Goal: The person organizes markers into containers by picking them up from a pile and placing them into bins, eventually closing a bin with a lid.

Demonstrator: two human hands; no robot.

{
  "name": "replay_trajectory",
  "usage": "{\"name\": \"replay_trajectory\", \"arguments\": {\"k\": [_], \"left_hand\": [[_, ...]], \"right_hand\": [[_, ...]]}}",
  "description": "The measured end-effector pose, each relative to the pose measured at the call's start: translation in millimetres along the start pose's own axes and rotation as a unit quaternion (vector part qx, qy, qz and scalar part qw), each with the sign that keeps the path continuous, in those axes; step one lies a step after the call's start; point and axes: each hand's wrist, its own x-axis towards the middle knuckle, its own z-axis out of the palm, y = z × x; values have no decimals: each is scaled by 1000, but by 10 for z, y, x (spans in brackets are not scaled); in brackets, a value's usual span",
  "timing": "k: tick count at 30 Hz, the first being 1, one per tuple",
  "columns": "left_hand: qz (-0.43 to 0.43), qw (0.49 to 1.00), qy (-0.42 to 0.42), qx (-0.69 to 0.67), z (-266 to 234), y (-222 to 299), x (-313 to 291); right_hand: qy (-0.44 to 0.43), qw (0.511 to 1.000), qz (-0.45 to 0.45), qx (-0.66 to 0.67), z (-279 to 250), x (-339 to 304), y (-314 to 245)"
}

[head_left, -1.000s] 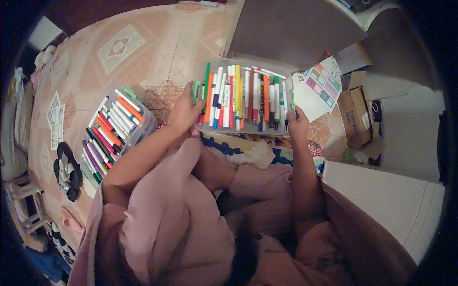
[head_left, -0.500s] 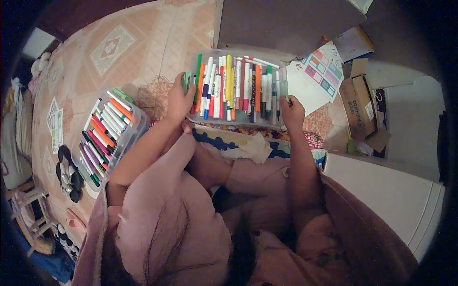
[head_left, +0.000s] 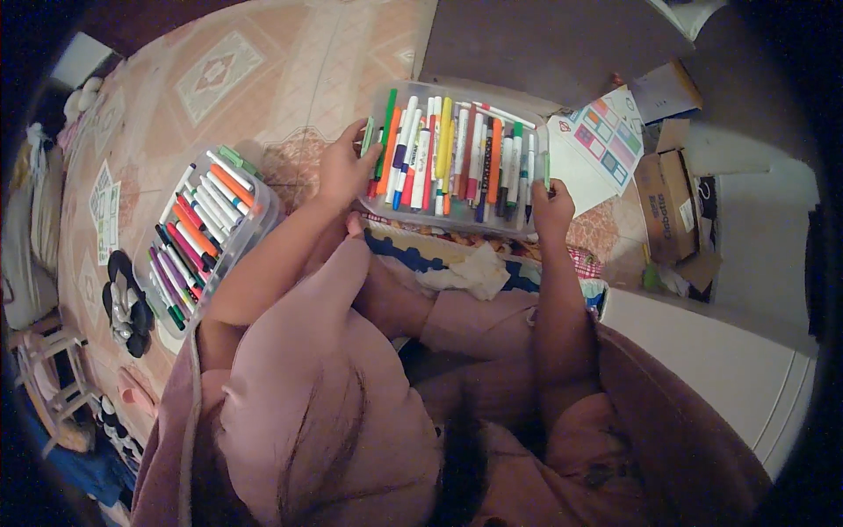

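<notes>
A clear plastic box (head_left: 386, 209) full of markers in many colours is between my hands, just beyond my legs. My left hand (head_left: 345, 167) grips its left end, with the thumb and fingers around the green latch (head_left: 367, 136). At the opposite end, my right hand (head_left: 553, 211) is closed on the box's edge beside another green latch (head_left: 547, 167). The markers (head_left: 448, 149) lie in a row, mostly lengthwise, with one white marker across the far side. To the left, a second clear box (head_left: 266, 211) of markers stands on the floor near my left forearm.
Right of the held box lies a sheet with coloured squares (head_left: 606, 140), near an open cardboard box (head_left: 667, 206). A white cabinet (head_left: 694, 369) stands at the right. Black sandals (head_left: 127, 307) and a small stool (head_left: 57, 378) are at the left. Crumpled tissue (head_left: 479, 272) lies before my legs.
The whole view has shifted slightly, so the held box and both hands appear a little farther right. Both hands keep their hold on the box's ends.
</notes>
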Motion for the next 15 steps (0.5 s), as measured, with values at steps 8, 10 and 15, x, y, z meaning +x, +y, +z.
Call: {"name": "replay_trajectory", "arguments": {"k": [8,10,15], "left_hand": [[21,1000,4,10,51,-89,98],[-12,1000,-6,-11,61,-54,88],[-142,964,-36,-224,158,-235,126]], "right_hand": [[2,1000,1,11,66,-22,55],[-10,1000,-9,3,101,9,166],[-19,968,128,216,106,-18,-63]]}}
